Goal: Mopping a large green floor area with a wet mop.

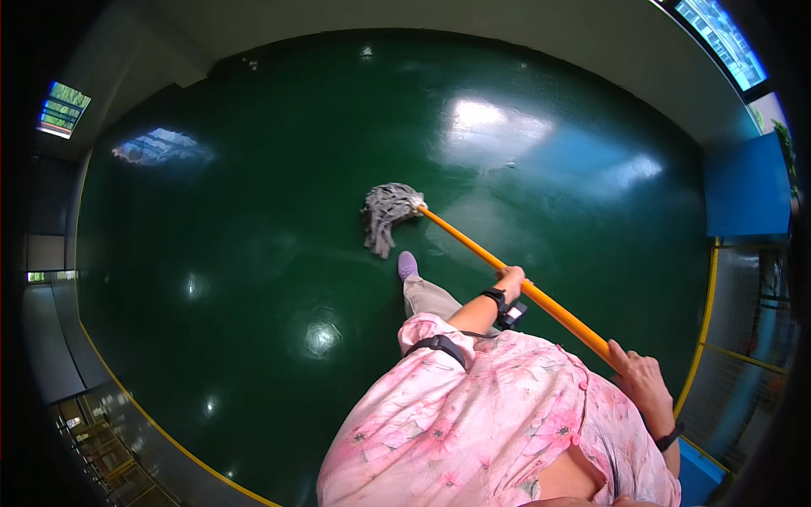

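Observation:
A string mop with grey cloth strands (388,206) lies against the glossy green floor (266,209), its strands fanned to the left. Its orange handle (466,242) slopes down to the right towards my body. Partway along the handle, my left hand (510,281) is wrapped around it, with a black strap and a small device at the wrist. Higher up, by my right side, my right hand (641,375) grips near the handle's end, which is hidden by the hand. One purple shoe (407,265) stands just below the mop strands.
A pale wall (405,25) borders the floor at the far side. Blue panel (747,187) and yellow-framed mesh (738,304) stand along the right. A yellow line (152,424) runs along the left floor edge, with racks (111,453) beyond it. Bright reflections lie across the floor.

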`<state>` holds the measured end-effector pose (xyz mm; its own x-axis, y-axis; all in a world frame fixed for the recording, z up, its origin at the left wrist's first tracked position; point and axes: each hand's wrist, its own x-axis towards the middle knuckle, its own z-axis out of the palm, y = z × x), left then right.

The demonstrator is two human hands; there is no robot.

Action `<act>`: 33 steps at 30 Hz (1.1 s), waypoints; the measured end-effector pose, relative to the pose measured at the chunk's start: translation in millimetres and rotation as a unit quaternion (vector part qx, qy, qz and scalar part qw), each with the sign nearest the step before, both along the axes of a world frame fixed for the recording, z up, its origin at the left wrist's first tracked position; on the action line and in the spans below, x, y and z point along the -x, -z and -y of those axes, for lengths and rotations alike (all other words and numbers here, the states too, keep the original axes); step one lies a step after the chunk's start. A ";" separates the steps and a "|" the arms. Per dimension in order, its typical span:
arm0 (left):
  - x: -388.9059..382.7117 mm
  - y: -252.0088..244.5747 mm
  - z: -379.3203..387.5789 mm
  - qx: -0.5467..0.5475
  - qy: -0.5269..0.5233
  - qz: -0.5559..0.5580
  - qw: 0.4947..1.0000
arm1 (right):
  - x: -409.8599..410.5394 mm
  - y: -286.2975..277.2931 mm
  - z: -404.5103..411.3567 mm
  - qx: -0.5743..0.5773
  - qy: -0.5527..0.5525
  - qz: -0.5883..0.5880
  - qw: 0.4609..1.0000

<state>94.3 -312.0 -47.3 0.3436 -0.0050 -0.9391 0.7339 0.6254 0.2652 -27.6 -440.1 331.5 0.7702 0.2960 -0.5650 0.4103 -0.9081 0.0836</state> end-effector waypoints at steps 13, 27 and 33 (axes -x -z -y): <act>9.6 -191.1 122.9 0.341 0.070 0.074 0.934 | 11.7 -187.2 -62.9 0.127 0.166 0.158 0.965; -12.8 -132.9 42.5 0.257 -0.029 0.092 0.962 | -22.7 -136.7 -49.2 -0.079 0.116 0.081 0.987; -33.1 -64.4 -54.0 0.019 -0.025 0.266 0.964 | -43.2 -61.2 -77.3 -0.173 0.111 0.020 0.978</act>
